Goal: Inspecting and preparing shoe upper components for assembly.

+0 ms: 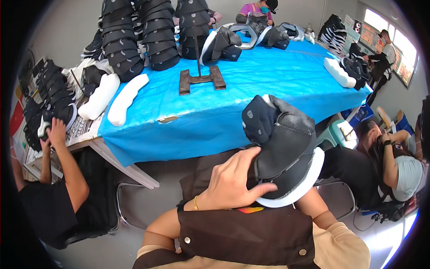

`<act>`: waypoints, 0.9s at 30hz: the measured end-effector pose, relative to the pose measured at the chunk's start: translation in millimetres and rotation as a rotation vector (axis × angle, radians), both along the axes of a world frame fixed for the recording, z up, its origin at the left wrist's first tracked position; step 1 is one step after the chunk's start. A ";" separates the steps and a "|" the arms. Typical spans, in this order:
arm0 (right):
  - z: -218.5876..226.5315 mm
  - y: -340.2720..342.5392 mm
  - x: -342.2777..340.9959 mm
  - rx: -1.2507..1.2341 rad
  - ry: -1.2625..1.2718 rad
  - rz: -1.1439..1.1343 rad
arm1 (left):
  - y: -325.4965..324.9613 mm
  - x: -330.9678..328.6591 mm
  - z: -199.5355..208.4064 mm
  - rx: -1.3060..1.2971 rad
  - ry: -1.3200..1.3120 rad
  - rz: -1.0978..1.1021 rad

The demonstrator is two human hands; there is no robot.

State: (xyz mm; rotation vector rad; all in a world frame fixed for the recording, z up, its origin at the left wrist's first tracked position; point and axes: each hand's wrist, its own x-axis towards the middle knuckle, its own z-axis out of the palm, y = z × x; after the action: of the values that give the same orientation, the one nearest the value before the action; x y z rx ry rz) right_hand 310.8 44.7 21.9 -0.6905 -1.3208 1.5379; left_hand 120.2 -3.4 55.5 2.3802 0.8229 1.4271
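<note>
In front of my chest is a black padded liner, like a helmet liner (286, 148), with a thick white foam rim along its lower right edge and a smaller black padded flap at its upper left. My left hand (230, 179) grips the left side of it, thumb across the lower front and fingers along the edge. My right forearm (316, 208) reaches up behind the white rim; the liner hides my right hand and its fingers. On the table ahead stands a dark metal stand (202, 80) with an H-shaped base and an upright rod.
A blue-covered table (179, 107) spans the front. Tall stacks of black pads (159, 36) stand at its back left, near curved white foam pieces (127, 99). More liners (221, 45) lie farther back. Co-workers sit at left (49, 188) and right (398, 166); others work beyond.
</note>
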 end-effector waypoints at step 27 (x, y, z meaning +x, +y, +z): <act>-23.3 -55.4 -6.9 0.578 -0.807 0.200 | -19.7 -74.6 -108.5 -0.585 -0.536 -0.190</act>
State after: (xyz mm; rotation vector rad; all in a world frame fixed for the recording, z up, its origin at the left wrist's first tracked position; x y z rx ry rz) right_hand 303.9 -10.8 -1.4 -0.8443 -2.3681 0.9308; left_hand 45.6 -23.1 -53.0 1.5054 0.7143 1.4014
